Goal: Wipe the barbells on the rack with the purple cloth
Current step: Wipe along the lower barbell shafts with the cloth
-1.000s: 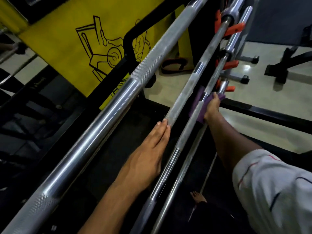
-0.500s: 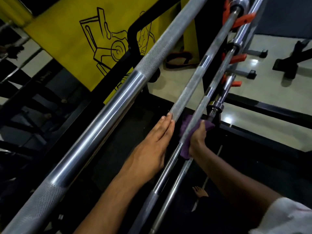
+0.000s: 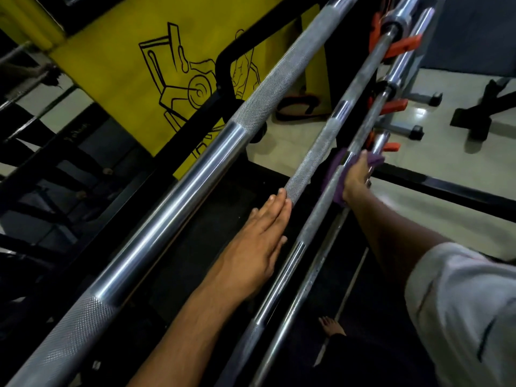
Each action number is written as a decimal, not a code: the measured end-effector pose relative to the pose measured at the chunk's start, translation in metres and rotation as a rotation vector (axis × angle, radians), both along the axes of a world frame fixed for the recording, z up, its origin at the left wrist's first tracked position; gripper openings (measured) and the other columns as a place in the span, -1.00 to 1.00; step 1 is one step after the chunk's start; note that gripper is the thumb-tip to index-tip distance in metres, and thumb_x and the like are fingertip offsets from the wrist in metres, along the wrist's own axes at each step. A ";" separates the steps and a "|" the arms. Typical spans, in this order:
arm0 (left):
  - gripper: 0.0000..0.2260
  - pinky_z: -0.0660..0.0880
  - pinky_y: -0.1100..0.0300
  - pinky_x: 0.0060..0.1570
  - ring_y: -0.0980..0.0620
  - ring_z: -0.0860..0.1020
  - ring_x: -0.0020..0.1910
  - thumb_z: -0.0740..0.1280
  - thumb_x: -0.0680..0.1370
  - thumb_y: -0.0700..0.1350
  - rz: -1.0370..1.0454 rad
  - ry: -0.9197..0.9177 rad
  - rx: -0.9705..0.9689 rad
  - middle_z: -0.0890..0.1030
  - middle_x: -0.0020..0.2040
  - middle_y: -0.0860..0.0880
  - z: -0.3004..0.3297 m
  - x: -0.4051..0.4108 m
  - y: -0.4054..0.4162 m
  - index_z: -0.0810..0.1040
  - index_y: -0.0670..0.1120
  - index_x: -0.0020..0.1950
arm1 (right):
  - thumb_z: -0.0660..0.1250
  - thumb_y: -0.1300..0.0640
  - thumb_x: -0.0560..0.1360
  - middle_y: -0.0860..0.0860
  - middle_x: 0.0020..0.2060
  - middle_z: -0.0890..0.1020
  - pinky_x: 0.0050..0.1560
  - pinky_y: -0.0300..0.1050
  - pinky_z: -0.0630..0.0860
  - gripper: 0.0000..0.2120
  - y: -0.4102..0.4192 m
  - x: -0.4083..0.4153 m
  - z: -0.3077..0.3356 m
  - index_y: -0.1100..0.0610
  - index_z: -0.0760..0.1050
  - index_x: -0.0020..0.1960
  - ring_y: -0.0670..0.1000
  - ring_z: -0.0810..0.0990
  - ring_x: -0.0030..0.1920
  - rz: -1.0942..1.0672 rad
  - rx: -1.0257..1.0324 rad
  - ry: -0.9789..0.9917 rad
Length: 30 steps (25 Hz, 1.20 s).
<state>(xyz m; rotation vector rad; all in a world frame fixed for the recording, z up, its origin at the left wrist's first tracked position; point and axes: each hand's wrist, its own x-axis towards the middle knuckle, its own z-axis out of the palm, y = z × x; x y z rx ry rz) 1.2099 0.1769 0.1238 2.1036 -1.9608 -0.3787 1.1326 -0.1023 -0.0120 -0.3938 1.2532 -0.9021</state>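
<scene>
You have four barbells here, ends cut off; your right hand (image 3: 356, 178) grips the purple cloth (image 3: 333, 177) round the third barbell (image 3: 315, 219), your left hand (image 3: 258, 236) rests flat, fingers straight, on the second barbell (image 3: 310, 160)

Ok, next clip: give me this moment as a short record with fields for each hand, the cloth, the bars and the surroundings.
left hand: fingers straight, resting flat against the second barbell
right hand: grips the purple cloth wrapped round the third barbell
nearest barbell: untouched
orange collars: on the far bar ends
background: yellow panel with a line drawing, pale floor
</scene>
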 end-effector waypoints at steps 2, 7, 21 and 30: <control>-0.42 -0.16 0.21 0.55 0.21 -0.18 0.59 0.15 0.69 -0.17 0.013 0.000 0.010 -0.16 0.64 0.08 -0.001 0.001 -0.001 -0.06 -0.02 0.64 | 0.18 -0.37 0.56 0.05 -0.21 0.69 -0.20 -0.13 0.54 -0.48 0.033 0.001 -0.021 0.08 0.57 -0.10 0.13 0.69 -0.10 0.022 0.065 -0.042; -0.43 -0.05 0.05 0.59 0.18 -0.13 0.60 0.12 0.69 -0.14 0.017 -0.045 0.004 -0.14 0.64 0.10 -0.006 0.002 -0.001 -0.06 0.00 0.65 | 0.12 -0.22 0.65 0.05 -0.18 0.63 -0.07 -0.06 0.58 -0.61 0.141 0.005 -0.030 0.05 0.50 -0.07 0.06 0.62 -0.16 0.115 0.074 -0.016; -0.47 0.16 0.35 0.47 0.26 0.14 0.55 0.00 0.67 0.11 0.160 0.057 -0.101 0.03 0.62 0.21 0.004 -0.007 0.193 -0.01 0.13 0.64 | 0.13 -0.52 0.41 0.26 0.03 0.66 0.12 0.29 0.59 -0.26 0.170 -0.007 -0.031 0.13 0.57 0.07 0.29 0.66 0.04 0.157 0.157 -0.059; -0.50 0.41 0.20 0.38 0.15 0.31 0.50 0.03 0.66 0.06 0.202 -0.032 -0.208 0.20 0.60 0.07 -0.014 -0.008 0.208 0.21 -0.01 0.61 | 0.17 -0.47 0.49 0.13 -0.04 0.65 0.15 0.08 0.51 -0.43 0.319 -0.002 -0.041 0.04 0.51 -0.07 0.16 0.61 -0.02 0.179 0.333 -0.004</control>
